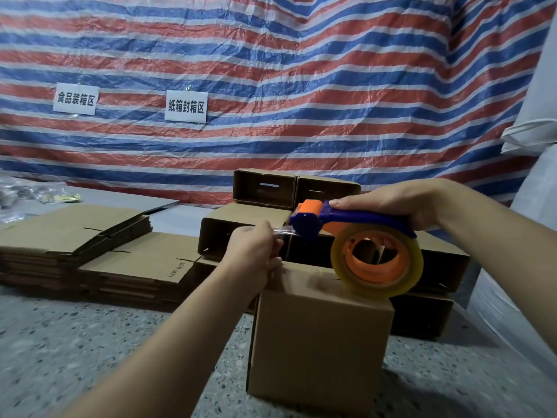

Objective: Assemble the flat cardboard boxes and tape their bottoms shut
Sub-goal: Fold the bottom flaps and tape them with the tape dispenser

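At centre frame, the right hand [401, 203] gripped the blue-and-orange tape dispenser [340, 224] above the assembled cardboard box [319, 336] standing on the speckled floor [75, 342]. The left hand [256, 248] pinched the clear tape end [283, 231]. Flat cardboard boxes [75, 233] lay stacked at left.

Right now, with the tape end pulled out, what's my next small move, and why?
Probably press the clear tape end, pinched by your left hand, onto the far edge of the brown cardboard box; your right hand already holds the blue-and-orange tape dispenser just above it.
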Tool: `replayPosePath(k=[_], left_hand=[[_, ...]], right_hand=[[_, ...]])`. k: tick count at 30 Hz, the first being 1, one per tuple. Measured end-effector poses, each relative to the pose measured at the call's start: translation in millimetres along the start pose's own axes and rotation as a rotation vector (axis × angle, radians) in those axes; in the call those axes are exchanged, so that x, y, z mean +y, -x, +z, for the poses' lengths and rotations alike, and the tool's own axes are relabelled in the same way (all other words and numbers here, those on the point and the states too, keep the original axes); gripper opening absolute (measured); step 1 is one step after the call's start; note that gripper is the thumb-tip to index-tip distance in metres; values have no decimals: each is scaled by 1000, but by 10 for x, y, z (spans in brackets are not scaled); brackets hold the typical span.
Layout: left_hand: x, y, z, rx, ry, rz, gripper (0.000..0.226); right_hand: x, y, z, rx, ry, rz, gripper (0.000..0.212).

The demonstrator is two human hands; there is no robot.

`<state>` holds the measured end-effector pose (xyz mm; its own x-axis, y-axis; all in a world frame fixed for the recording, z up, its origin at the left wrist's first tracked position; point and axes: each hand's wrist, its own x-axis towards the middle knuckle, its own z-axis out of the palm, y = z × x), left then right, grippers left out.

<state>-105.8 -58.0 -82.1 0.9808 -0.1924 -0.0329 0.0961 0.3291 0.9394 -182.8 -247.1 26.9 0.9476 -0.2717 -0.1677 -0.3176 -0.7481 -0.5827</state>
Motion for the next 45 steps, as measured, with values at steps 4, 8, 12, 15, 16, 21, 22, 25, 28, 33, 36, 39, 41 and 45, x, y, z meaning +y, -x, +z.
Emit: replayPosePath(k=[4, 8, 12, 15, 16, 21, 22, 25, 28, 33, 36, 39, 41, 45], left_hand=[[-73, -35, -84, 50, 294, -84, 20], [-101, -55, -223, 96, 206, -11, 24], [-219, -115, -572, 7, -242, 158, 34], [-333, -104, -709, -15, -289, 123, 28], [-358, -110, -722, -9, -292, 110, 27], [-446, -151, -746, -16, -301, 54, 28], [-463, -154, -747, -23, -315, 50, 29], [-522, -179, -745, -32, -346, 40, 32], [-581, -217, -730, -27, -349, 39, 33], [-662, -237, -671, -31, -336, 28, 38], [-743, -209, -599, -39, -372, 9, 42], [-827, -180, -533, -28, -373, 43, 42], [-856, -176, -518, 0, -338, 78, 44], [-865, -137, -489, 30, -274, 56, 42]], right_hand=[[-12, -30, -23, 5, 48, 66, 99], [-132, -108, 33, -8, 128, 104, 90], [-245, -187, 65, -33, 219, 144, 88], [-334, -242, 122, -96, 263, 150, 83], [-361, -258, 140, -110, 277, 151, 81], [-423, -322, 180, -137, 311, 173, 76], [-425, -329, 183, -136, 316, 178, 77], [-429, -339, 189, -132, 326, 180, 79], [-431, -341, 201, -141, 328, 166, 74], [-421, -335, 217, -139, 314, 132, 54], [-415, -327, 233, -128, 311, 114, 43], [-400, -320, 237, -132, 287, 97, 41], [-391, -315, 241, -138, 272, 80, 36], [-387, -315, 246, -137, 270, 61, 33]])
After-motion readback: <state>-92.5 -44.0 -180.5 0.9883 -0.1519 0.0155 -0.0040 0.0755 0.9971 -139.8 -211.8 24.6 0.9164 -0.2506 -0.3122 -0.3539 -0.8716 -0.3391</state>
